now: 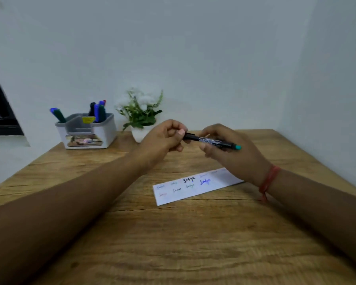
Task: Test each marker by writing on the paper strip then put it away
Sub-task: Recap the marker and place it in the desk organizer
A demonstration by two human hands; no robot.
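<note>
Both hands up over the table [193,243], marker [211,140] held level btw them. Right hand [230,153] wraps the barrel, teal end poking out past its grip. Left hand [164,138] curls fingers & thumb round the cap end, prob set to pull the cap or press it on; can't tell which. Paper strip [195,187] lies just below the grip, already scribbled. Organizer [86,130] w/ other markers sits well off beyond the left hand.

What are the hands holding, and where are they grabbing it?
Both hold one black marker above the table. The left hand pinches its left end, maybe the cap. The right hand has its grip around the barrel, leaving the teal end sticking out.
</note>
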